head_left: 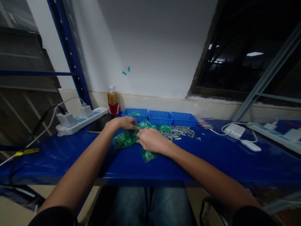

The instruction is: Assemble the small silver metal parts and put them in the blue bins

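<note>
Left hand (128,122): fingers bent, grip indeterminable | Right hand (150,140): fingers curled, grip indeterminable | Bags (122,140): right hand's 6-to-12 o'clock | Parts (182,130): 2 o'clock | 3 bins (161,118): 12 o'clock

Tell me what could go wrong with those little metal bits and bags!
The metal bits lie loose near the right hand, so a bump might scatter them. The green bags lie bunched by that hand and the left hand, so tugging one could drag another.
</note>
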Available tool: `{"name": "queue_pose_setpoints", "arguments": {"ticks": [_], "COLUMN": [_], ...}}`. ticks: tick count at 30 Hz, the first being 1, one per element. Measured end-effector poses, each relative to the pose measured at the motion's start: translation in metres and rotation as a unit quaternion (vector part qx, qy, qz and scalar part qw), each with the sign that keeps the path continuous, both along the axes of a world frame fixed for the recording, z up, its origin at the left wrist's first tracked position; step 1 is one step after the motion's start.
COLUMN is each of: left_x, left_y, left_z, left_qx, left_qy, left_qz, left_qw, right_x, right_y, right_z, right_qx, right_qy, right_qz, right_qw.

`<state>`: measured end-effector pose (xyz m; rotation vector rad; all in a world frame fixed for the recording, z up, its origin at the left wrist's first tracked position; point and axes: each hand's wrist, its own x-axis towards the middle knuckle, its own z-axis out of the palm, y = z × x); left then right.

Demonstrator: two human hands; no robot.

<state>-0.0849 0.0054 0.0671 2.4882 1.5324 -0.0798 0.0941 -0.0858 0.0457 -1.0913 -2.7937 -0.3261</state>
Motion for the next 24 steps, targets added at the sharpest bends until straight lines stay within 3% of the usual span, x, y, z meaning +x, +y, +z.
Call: {"name": "queue_pose_setpoints", "arguments": {"ticks": [2, 5, 9, 11, 15, 18, 21, 24], "left_x": [0.005, 0.011, 0.011, 0.007, -0.006, -0.008, 0.0, 0.008], "left_y": [0.0, -0.002, -0.007, -0.012, -0.02, -0.019, -0.01, 0.001], "left_z": [-0.006, -0.011, -0.004, 0.004, 0.023, 0.032, 0.029, 0.018], "left_qx": [0.004, 0.013, 0.03, 0.036, 0.06, 0.219, 0.386, 0.423], "left_qy": [0.006, -0.007, -0.069, -0.131, -0.337, -0.446, -0.392, -0.255], "left_qz": [0.018, 0.036, 0.002, -0.049, -0.145, -0.081, 0.032, 0.058], "left_qw": [1.0, 0.999, 0.997, 0.99, 0.928, 0.864, 0.835, 0.867], "right_x": [0.006, 0.018, 0.026, 0.021, 0.008, 0.004, 0.004, 0.003], "right_y": [0.002, 0.012, 0.038, 0.057, 0.087, 0.086, 0.067, 0.051], "right_z": [0.01, 0.036, 0.071, 0.079, 0.07, 0.05, 0.024, 0.001], "right_qx": [0.029, 0.094, 0.242, 0.267, 0.151, 0.076, 0.061, 0.035], "right_qy": [0.037, 0.189, 0.417, 0.435, 0.279, 0.206, 0.156, 0.09], "right_qz": [-0.016, -0.035, -0.063, -0.081, -0.122, -0.162, -0.148, -0.144], "right_qw": [0.999, 0.977, 0.874, 0.856, 0.941, 0.962, 0.975, 0.985]}}
